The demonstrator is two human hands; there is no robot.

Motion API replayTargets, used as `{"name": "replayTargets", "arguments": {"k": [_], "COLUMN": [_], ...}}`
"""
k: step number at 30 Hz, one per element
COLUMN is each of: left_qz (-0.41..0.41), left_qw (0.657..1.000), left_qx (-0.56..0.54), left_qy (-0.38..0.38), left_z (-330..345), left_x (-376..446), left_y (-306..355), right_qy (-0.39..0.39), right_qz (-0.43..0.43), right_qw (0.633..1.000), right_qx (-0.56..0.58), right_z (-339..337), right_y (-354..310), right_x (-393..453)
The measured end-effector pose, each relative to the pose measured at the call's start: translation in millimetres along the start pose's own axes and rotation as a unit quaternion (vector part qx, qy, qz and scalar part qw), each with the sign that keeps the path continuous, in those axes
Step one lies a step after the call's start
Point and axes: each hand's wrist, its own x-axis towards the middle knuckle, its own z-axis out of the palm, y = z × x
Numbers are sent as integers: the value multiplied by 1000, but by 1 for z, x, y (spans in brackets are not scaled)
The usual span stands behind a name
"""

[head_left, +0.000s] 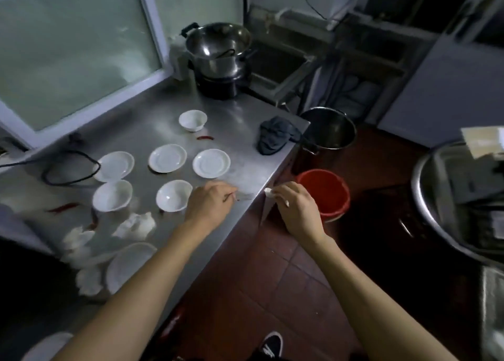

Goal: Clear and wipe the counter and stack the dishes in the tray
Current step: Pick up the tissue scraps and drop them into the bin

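The left hand (210, 203) is down on the stainless steel counter (152, 131) near its front edge, fingers curled, its grip pinching a small red chilli (236, 198) against the metal. The right hand (293, 206) hangs just off the counter's edge, above the brown tiled floor (272, 284), its grip closed round a crumpled white tissue (268, 192) that pokes out by the knuckles. Close by that hand on the floor sits a round red plastic bucket (327, 191), with a tall steel pot (331, 128) behind it.

On the counter, the dishes are spread out, none stacked: a small white bowl (192, 120) at the back, three flat white saucers in a row, left (116, 166), middle (167, 158) and right (211, 163), and two more white bowls in front, one left (112, 195) and one (174, 196) just beside the left hand. A larger white plate (128, 265) lies at the near end among crumpled white tissues (136, 225). More red chillies show: one (205, 138) by the back bowl, another (62, 207) by the left bowl. A dark grey cloth (274, 138) lies bunched at the counter's far right corner. A steel pan (218, 48) sits on a black cooker (216, 86) at the back, and a black cable (69, 166) loops at the left.
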Motion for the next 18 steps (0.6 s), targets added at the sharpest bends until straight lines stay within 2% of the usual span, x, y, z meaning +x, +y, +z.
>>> {"name": "replayTargets", "arguments": {"k": [9,18], "left_qz": [61,59], "left_qw": [993,983], "left_qx": [-17,-62], "left_qy": [-95,-164], "left_z": [92,152], "left_x": [47,99], "left_y": [99,105], "right_qy": [12,-17], "right_qz": [126,200], "right_qw": [991,979], "right_qx": [-35,-45], "right_z": [-53,-39], "right_y": [99,152], "right_x": [-40,-32]}}
